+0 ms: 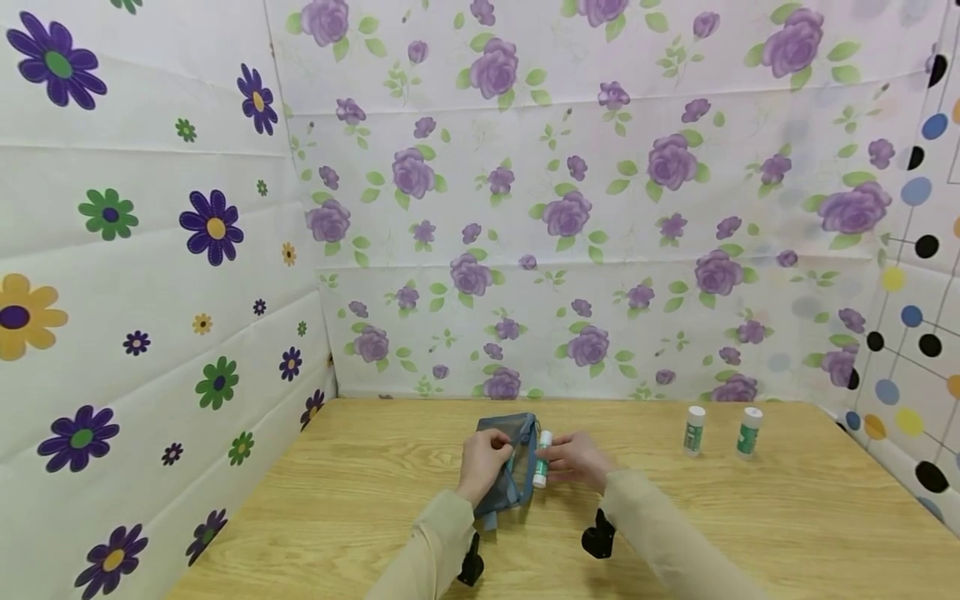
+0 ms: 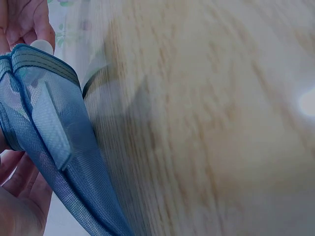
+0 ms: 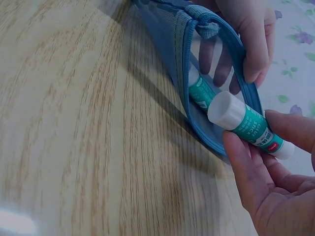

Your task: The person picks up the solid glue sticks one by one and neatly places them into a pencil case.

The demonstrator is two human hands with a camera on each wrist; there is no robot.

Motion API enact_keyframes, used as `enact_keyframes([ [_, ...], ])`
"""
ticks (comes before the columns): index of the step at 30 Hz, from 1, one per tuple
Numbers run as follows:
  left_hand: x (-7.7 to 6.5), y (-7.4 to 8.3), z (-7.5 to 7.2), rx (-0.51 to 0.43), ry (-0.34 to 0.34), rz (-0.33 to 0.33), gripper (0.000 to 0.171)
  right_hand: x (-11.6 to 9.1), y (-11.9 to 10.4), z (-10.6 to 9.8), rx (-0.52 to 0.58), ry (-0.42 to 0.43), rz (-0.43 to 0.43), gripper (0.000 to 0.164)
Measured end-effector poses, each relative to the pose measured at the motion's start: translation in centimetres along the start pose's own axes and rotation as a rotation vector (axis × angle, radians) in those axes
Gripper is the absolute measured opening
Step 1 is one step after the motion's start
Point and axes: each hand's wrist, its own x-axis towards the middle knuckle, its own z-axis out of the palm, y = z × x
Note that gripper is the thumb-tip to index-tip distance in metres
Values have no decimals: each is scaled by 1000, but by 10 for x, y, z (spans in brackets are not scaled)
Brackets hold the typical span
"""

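A blue mesh zip pouch [image 1: 514, 427] lies on the table with its mouth spread wide. My left hand [image 1: 482, 463] pinches the pouch's rim between thumb and fingers, as the right wrist view shows. A white and green glue stick [image 3: 248, 125] is held between the thumb and fingers of my right hand [image 1: 579, 460], at the pouch's mouth. Inside the pouch lies another glue stick [image 3: 199, 90], partly hidden by the zip edge. In the left wrist view, the pouch's mesh side [image 2: 81, 132] covers part of the left hand.
Two more glue sticks, one [image 1: 694, 432] and another [image 1: 748, 433], stand upright at the back right of the wooden table [image 1: 360, 492]. Flower-printed cloth [image 1: 525, 317] hangs behind the table, with patterned cloth on both sides.
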Motion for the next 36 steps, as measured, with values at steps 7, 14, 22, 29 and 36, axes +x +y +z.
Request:
enact_keyframes([
  [7, -1, 0, 0, -16, -4, -2, 7, 2, 3, 6, 16, 0, 16, 35],
  [14, 0, 1, 0, -18, -5, -13, 6, 1, 3, 11, 19, 5, 8, 27],
  [22, 0, 0, 1, -16, 2, -8, 6, 0, 2, 16, 7, 64, 22, 30],
  [29, -1, 1, 0, -31, -2, -15, 7, 3, 5, 17, -43, 124, 30, 29],
  [36, 0, 2, 0, -27, 2, -18, 8, 5, 5, 21, -66, 175, 58, 25],
])
